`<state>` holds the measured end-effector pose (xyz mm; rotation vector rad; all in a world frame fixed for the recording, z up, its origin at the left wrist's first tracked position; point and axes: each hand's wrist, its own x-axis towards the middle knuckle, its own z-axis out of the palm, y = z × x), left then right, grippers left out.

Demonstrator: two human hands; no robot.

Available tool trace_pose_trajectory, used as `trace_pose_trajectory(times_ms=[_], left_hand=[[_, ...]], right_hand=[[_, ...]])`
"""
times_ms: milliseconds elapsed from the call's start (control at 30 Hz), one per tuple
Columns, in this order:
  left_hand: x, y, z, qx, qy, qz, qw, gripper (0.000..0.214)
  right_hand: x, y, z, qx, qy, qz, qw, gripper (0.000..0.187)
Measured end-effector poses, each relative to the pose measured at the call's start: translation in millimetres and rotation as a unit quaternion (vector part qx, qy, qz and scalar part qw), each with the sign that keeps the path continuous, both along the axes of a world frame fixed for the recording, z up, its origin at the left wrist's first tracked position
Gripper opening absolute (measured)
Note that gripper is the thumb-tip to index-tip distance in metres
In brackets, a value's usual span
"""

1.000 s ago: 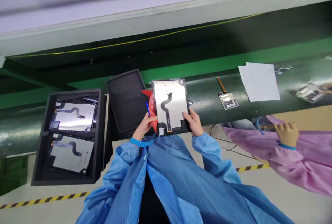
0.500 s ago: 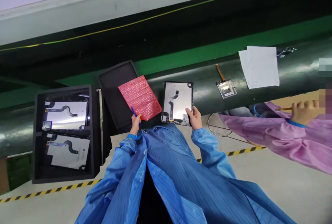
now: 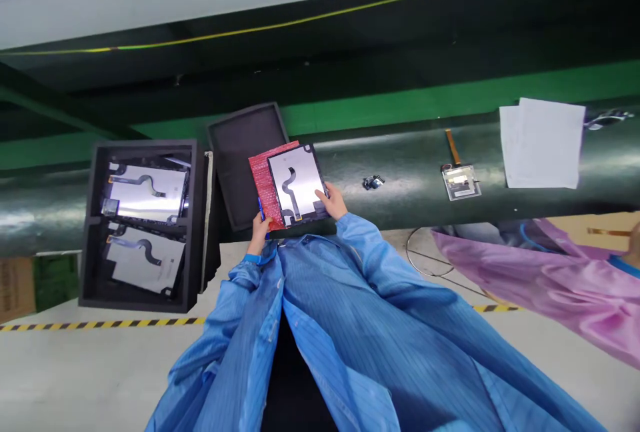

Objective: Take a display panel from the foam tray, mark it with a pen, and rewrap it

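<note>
Display panel atop red bubble sheet, both hands gripping edges

display panel silver, face-down | lies on red bubble-wrap sheet

The dark worktop carries a black tray, a lid, papers, a small module and a clip.

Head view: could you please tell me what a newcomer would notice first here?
The red sheet at centre, gripped by the left hand, catches the eye, with a silvery panel held over it in the right hand. To the left, a black tray holds two more panels; far right, white papers lie on the dark belt beyond a co-worker's pink sleeve.
</note>
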<state>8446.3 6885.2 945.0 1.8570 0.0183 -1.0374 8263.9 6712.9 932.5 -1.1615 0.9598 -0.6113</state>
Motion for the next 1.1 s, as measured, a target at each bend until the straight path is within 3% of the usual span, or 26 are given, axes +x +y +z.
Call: trace_pose_trajectory(times_ms=[133, 500, 567, 700, 800, 900, 967, 1033, 1100], left_hand=[[2, 8, 0.3, 0.01, 0.011, -0.008, 1.0, 0.02], [13, 18, -0.9, 0.031, 0.045, -0.006, 0.998, 0.01], [15, 18, -1.0, 0.037, 0.051, -0.008, 0.998, 0.009], [17, 20, -2.9, 0.031, 0.053, -0.016, 0.998, 0.012], [20, 23, -8.8, 0.014, 0.049, -0.022, 0.998, 0.018], [24, 26, -18.4, 0.0, 0.054, -0.025, 0.998, 0.026], [26, 28, -24.3, 0.0, 0.058, -0.022, 0.998, 0.034], [27, 28, -28.5, 0.001, 0.061, -0.018, 0.998, 0.042], [28, 29, -31.0, 0.001, 0.063, -0.016, 0.998, 0.047]], right_hand=[[6, 0, 18.5, -0.001, -0.017, 0.008, 1.0, 0.068], [-7, -8, 97.4, -0.065, -0.066, -0.092, 0.991, 0.057], [-6, -4, 105.5, -0.015, -0.098, -0.113, 0.989, 0.055], [3, 20, 120.1, 0.154, -0.169, -0.095, 0.969, 0.044], [14, 42, 132.8, 0.215, -0.228, -0.172, 0.934, 0.04], [29, 53, 144.6, 0.311, -0.357, -0.252, 0.844, 0.029], [39, 58, 148.6, 0.337, -0.407, -0.274, 0.804, 0.031], [46, 61, 146.9, 0.343, -0.419, -0.29, 0.789, 0.033], [47, 61, 139.8, 0.352, -0.418, -0.273, 0.792, 0.038]])
